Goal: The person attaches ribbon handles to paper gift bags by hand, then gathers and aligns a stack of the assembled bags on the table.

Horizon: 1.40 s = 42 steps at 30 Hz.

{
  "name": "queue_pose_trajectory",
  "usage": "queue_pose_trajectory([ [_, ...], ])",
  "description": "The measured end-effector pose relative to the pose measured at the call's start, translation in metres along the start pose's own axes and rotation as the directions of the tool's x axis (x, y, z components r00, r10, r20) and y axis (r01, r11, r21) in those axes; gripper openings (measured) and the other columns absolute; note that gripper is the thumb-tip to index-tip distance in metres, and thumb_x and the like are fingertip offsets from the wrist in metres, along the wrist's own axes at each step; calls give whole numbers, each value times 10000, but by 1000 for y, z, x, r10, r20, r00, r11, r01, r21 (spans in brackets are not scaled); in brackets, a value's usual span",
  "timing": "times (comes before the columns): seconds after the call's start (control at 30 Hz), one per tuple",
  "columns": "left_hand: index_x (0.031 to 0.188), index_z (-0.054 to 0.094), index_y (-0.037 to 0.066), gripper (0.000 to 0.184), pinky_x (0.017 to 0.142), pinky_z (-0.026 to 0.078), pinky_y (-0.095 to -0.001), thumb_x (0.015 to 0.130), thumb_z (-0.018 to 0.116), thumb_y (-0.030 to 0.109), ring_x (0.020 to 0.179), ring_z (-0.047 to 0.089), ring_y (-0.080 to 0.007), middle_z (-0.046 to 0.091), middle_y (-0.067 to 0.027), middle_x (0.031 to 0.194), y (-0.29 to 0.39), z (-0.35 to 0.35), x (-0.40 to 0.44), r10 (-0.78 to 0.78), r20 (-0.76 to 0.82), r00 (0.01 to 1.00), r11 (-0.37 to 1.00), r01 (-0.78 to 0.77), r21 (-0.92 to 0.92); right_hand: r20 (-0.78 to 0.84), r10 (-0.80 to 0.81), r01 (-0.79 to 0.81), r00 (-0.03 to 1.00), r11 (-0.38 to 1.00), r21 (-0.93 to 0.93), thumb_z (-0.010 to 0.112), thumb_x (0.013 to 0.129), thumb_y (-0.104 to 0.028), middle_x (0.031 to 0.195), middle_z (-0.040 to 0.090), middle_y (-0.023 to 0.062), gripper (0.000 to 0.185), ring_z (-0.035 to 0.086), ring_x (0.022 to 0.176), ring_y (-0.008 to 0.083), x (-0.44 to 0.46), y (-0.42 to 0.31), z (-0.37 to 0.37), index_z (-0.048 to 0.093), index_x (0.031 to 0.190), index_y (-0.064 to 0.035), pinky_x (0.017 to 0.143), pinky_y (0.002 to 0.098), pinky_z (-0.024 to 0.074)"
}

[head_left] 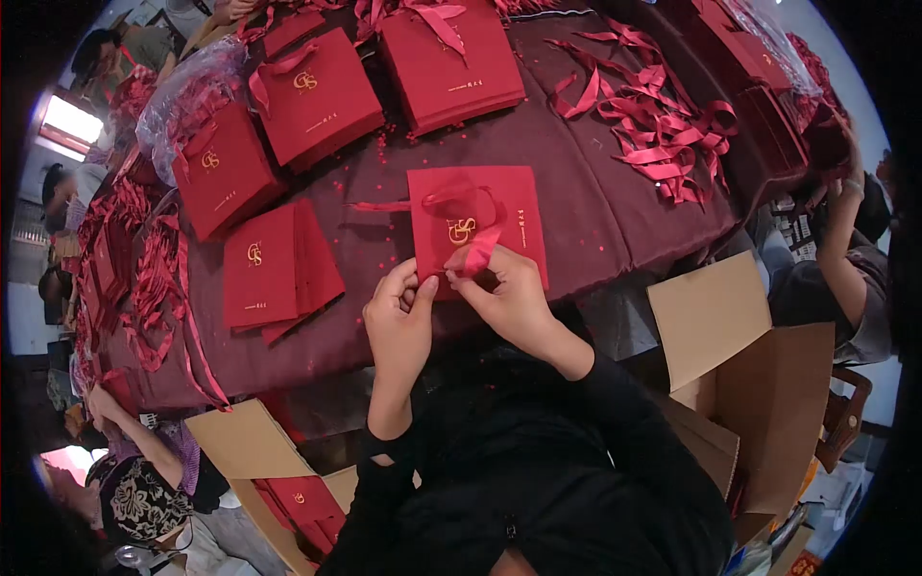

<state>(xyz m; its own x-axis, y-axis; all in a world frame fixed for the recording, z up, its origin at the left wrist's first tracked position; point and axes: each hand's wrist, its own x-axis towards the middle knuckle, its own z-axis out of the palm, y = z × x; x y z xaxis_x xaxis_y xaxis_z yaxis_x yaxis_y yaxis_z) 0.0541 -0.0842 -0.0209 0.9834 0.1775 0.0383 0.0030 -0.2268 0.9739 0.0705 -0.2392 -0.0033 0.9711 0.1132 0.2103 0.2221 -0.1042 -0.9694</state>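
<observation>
A flat red paper gift bag (526, 221) with a gold logo lies in front of me at the table's front edge. Red ribbon (480, 248) runs across its face, and a loose ribbon end sticks out past its left side. My right hand (509, 296) is closed, pinching the ribbon between thumb and fingers over the lower part of the bag. At the bag's lower left corner, my left hand (401, 312) is closed, its thumb and curled fingers on the bag's edge. The two thumbs are close together but apart.
Stacks of red gift bags (322, 96) stand at the back and left of the dark red tablecloth (586, 216). Loose ribbons (663, 134) are heaped at right. Open cardboard boxes (711, 317) flank me below the table. Other people work at both sides.
</observation>
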Motion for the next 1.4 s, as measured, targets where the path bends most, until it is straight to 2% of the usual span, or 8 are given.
queue_pose_trajectory([
  [0.67, 1058, 662, -13, 242, 576, 439, -247, 819, 699, -4, 641, 502, -76, 630, -68, 793, 2, 0, -1, 61, -24, 998, 991, -58, 118, 40, -363, 350, 931, 856, -379, 680, 716, 53, 779, 579, 141, 173, 597, 705, 344, 7, -2, 14, 615, 865, -8, 575, 387, 484],
  [0.97, 1063, 662, -12, 256, 569, 462, -268, 809, 698, -12, 622, 560, -121, 614, -99, 768, 4, -1, -3, 104, -25, 994, 982, -99, 159, 56, -91, 102, 994, 962, -255, 636, 718, 34, 803, 583, 186, 152, 601, 753, 398, 14, -11, 9, 568, 853, 16, 630, 457, 492],
  [1.03, 1069, 661, -13, 256, 575, 468, -268, 814, 690, -15, 637, 578, -123, 623, -104, 779, -3, 1, -4, 114, -18, 993, 986, -111, 122, 23, -308, 294, 951, 880, -374, 650, 717, 52, 739, 547, 159, 182, 581, 688, 370, 7, -10, 16, 605, 886, 4, 579, 427, 465],
  [1.13, 1090, 655, -18, 251, 590, 486, -268, 840, 659, -13, 682, 619, -121, 651, -125, 821, 20, 0, -9, 150, 32, 988, 948, -153, 278, 78, -270, 277, 960, 865, -417, 647, 716, 55, 777, 563, 160, 190, 586, 717, 375, 6, -5, 12, 602, 892, 1, 601, 434, 472],
  [1.23, 1112, 651, -18, 252, 620, 494, -263, 861, 634, -12, 695, 619, -127, 656, -120, 843, 18, -1, -10, 60, 70, 996, 985, -70, 155, 99, -277, 294, 956, 896, -333, 672, 736, 37, 829, 592, 152, 181, 594, 757, 369, 16, 4, 0, 606, 899, -7, 638, 414, 482],
  [1.3, 1121, 656, -12, 248, 642, 486, -247, 875, 622, -8, 707, 615, -122, 652, -104, 829, 25, -4, -12, -260, 174, 950, 901, 303, -309, 77, -237, 249, 969, 921, -299, 725, 766, -23, 911, 633, 132, 177, 594, 858, 347, 18, 1, -12, 629, 916, -25, 731, 377, 484],
  [1.37, 1121, 661, -3, 244, 681, 483, -246, 881, 617, -7, 786, 616, -135, 640, -100, 904, 25, -3, -15, -235, 214, 948, 899, 295, -324, 94, -254, 270, 963, 919, -288, 734, 764, -36, 905, 630, 129, 177, 587, 877, 337, 20, 10, -20, 639, 913, -29, 744, 376, 480],
  [1.4, 1104, 667, 1, 240, 712, 482, -265, 867, 629, -6, 832, 608, -158, 630, -100, 957, 29, 1, -15, -32, 143, 989, 992, 49, -114, 109, -269, 289, 957, 916, -277, 744, 761, -49, 898, 628, 126, 178, 580, 896, 327, 18, 12, -23, 648, 910, -33, 757, 376, 475],
])
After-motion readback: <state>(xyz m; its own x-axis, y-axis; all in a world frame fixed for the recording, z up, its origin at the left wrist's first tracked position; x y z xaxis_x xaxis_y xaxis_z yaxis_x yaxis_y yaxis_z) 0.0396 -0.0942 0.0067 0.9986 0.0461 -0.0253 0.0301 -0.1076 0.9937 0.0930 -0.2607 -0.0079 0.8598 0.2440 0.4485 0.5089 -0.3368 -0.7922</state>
